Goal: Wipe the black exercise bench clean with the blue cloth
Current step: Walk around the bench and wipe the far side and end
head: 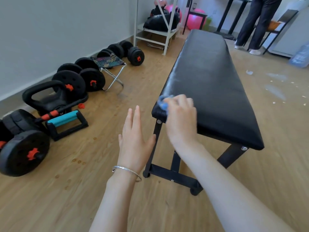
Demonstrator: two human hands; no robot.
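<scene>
a person's right grip (181, 118) is clenched around the blue cloth (162, 101), pressing it onto the near left corner of the black worktop (209, 77), while the left grip (134, 139) hangs released, fingers straight, just off that corner. pale smears show along the worktop's left edge and middle, so the wipe looks barely begun, with most of the pad toward the far end left to do.
</scene>
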